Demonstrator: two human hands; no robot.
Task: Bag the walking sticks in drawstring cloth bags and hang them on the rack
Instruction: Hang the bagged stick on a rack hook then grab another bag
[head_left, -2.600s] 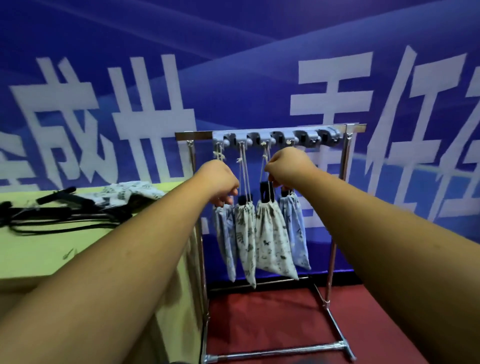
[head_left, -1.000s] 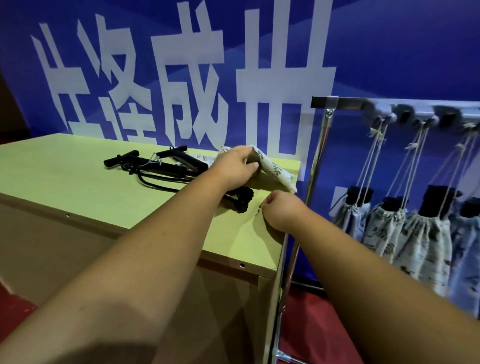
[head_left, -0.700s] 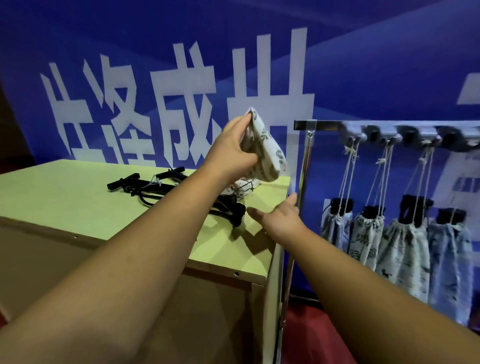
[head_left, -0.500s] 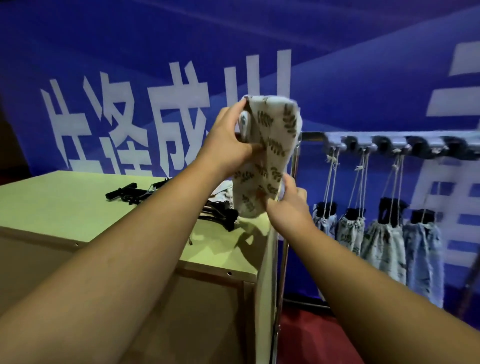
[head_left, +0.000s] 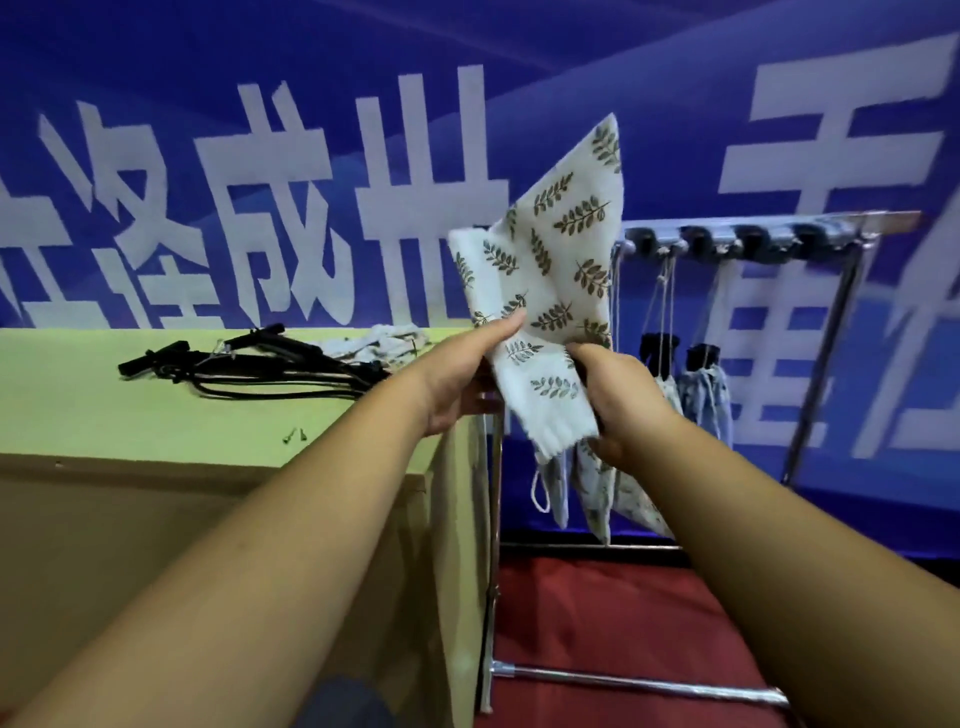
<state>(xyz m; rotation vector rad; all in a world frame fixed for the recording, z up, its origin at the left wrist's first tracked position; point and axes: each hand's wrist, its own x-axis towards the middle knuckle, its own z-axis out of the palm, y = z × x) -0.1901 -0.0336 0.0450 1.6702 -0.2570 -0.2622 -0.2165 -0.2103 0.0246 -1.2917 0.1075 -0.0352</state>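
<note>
A white cloth bag (head_left: 550, 270) with a leaf print is held up in the air beyond the table's right end. My left hand (head_left: 462, 374) pinches its left edge and my right hand (head_left: 613, 400) grips its lower right part; a drawstring loop (head_left: 540, 499) dangles below. Folded black walking sticks (head_left: 249, 364) lie on the green table (head_left: 156, 421). Another cloth bag (head_left: 379, 340) lies behind them. The metal rack (head_left: 852, 228) stands to the right, with several filled bags (head_left: 706, 395) hanging from its hooks, partly hidden by my right hand.
Two small screws (head_left: 295, 435) lie on the table near its front edge. The rack's foot bar (head_left: 639, 686) runs across the red floor (head_left: 597, 623). A blue banner (head_left: 208, 130) with large white characters fills the background.
My hands left the hung bags on the rack. My left hand picked a leaf-print bag off the table and lifted it, and my right hand took hold of it too.
</note>
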